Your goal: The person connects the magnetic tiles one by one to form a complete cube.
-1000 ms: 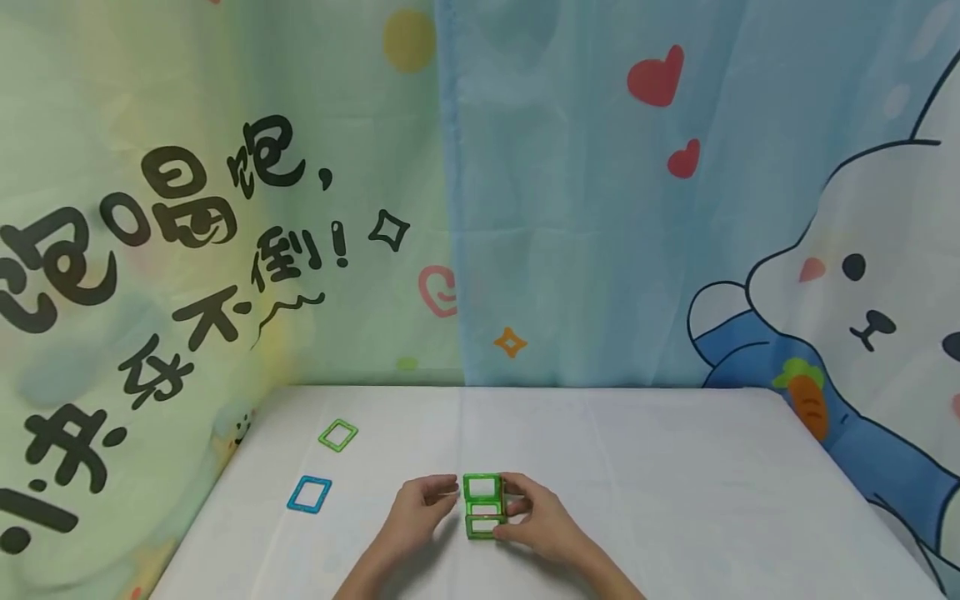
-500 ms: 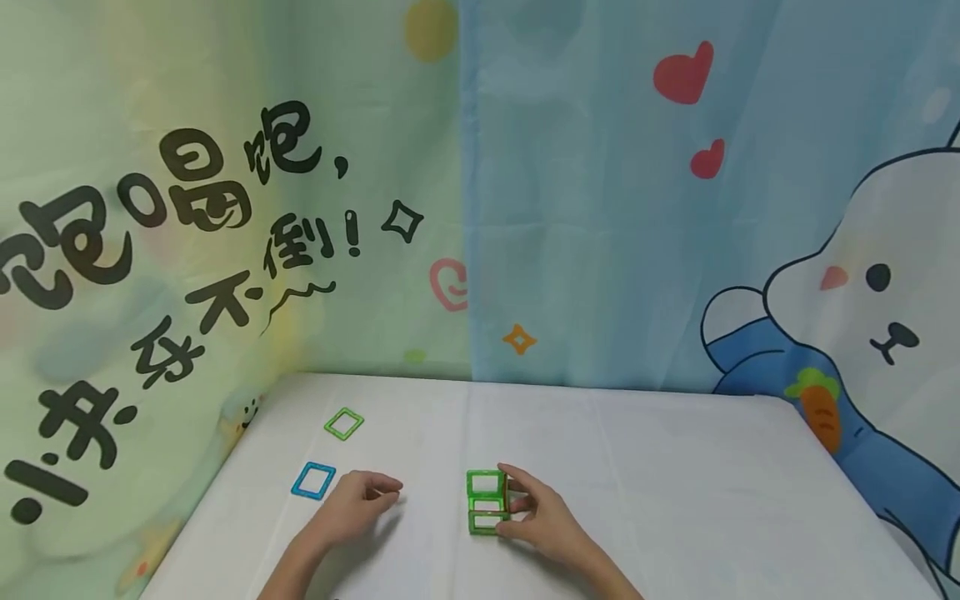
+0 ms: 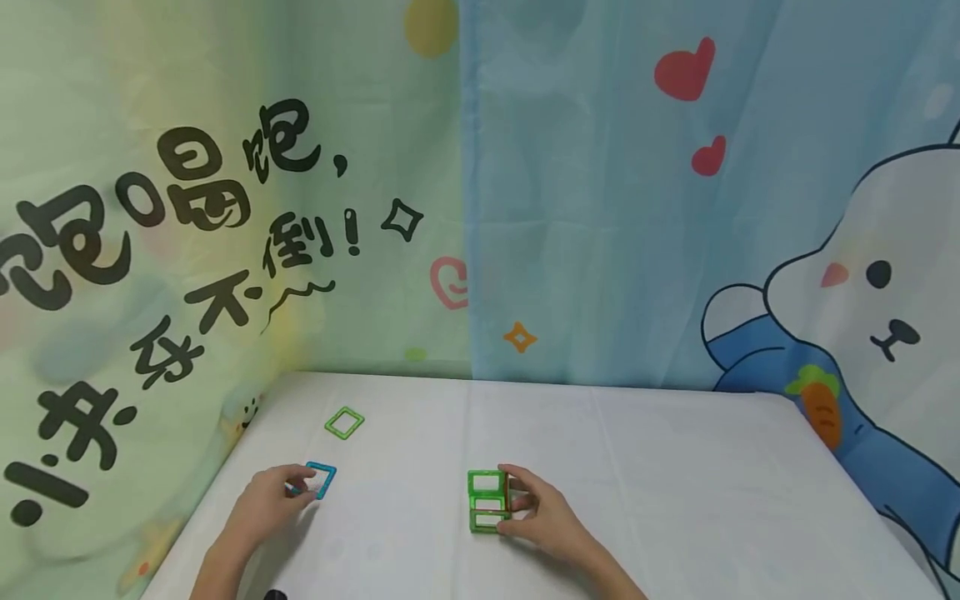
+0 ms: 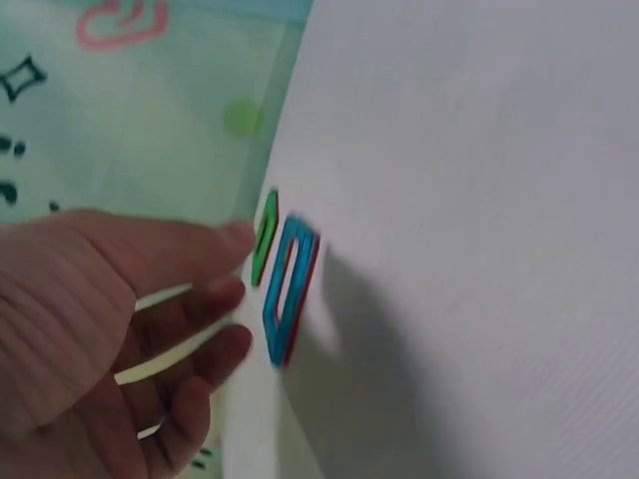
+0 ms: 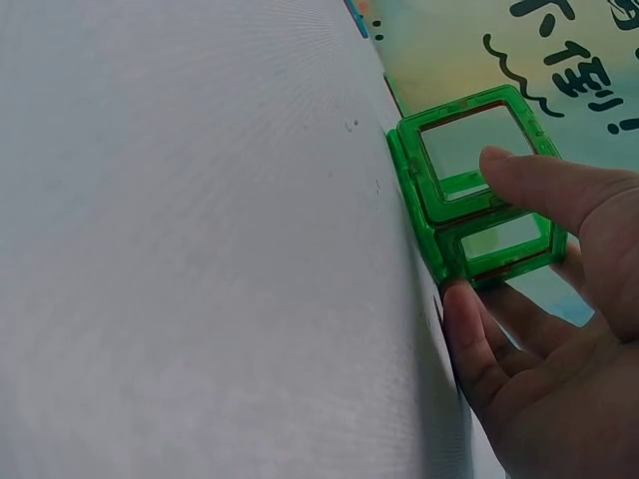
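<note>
Desk [image 3: 637, 467]: white cover is reaching back to the curtain, taking shadows beneath both hands.
Curtain [image 3: 570, 250]: green and blue cloth is hanging, dark lettering [image 3: 217, 285] running up its left, a rabbit print [image 3: 847, 225] filling the right.
Left hand [image 3: 266, 498]: hovering at the blue square [image 4: 301, 279], fingers loosely parted; that square is lying flat.
Green square [image 3: 355, 429]: lying behind it.
Right hand [image 3: 543, 512]: pinching the green box [image 3: 487, 497] mid-desk.
</note>
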Available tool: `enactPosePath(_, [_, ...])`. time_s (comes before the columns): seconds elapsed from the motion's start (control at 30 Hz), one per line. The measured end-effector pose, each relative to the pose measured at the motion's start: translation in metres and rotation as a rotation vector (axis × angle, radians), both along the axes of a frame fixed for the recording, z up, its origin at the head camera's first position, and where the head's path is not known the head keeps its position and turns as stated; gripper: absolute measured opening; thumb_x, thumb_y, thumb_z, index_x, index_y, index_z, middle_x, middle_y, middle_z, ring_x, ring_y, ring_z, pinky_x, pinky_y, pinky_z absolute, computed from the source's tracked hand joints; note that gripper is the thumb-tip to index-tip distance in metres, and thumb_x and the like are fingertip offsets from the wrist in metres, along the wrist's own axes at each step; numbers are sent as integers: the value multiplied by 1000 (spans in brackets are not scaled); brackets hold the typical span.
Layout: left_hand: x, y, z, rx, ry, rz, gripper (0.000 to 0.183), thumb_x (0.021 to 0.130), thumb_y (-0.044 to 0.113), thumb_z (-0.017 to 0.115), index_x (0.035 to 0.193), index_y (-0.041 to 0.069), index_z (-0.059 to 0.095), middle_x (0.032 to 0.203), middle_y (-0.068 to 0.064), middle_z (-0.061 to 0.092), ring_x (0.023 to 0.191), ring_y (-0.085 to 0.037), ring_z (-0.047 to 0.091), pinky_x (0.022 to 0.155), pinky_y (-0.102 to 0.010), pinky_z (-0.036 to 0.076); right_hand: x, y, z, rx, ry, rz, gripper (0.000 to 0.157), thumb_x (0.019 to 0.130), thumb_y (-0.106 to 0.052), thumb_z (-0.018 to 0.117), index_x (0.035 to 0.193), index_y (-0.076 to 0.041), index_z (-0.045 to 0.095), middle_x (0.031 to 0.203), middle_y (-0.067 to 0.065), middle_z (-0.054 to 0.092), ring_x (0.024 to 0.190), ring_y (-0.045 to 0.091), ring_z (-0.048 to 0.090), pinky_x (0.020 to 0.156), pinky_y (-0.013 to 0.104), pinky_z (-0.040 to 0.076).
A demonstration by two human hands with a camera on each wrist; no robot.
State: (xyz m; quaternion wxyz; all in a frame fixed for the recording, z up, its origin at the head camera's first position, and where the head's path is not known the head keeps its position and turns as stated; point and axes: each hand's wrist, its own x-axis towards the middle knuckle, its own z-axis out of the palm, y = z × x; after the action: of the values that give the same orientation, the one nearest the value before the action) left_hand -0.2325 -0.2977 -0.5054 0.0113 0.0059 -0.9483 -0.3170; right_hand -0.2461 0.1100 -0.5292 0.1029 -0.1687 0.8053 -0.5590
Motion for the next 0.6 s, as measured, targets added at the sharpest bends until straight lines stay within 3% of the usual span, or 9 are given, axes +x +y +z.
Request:
enactPosePath(0.17, [-8, -18, -5, 77, 9, -33, 37, 75, 8, 83, 108, 0, 69, 83, -2, 61, 73, -16, 56, 62, -31, 47, 3, 1, 0, 5, -1, 0, 79, 74, -4, 83, 142, -4, 45, 128, 26, 55, 88, 20, 58, 67, 27, 51])
enactPosePath(0.3, [-18, -27, -8, 123, -17, -44, 37, 77, 8, 81, 111, 0, 69, 84, -4, 59, 74, -18, 55, 63, -32, 45, 4, 3, -1, 15, -4, 0, 79, 73, -4, 83, 142, -4, 44, 128, 25, 55, 88, 20, 58, 67, 27, 51])
enactPosePath(0.6, [-49, -29, -9, 115, 11, -16, 35, 87, 17, 74, 116, -1, 66, 105, -16, 64, 90, -29, 62, 74, -41, 52, 3, 4, 1, -12, 9, 17, 79, 74, -2, 83, 142, -4, 44, 128, 24, 55, 90, 22, 58, 67, 27, 51])
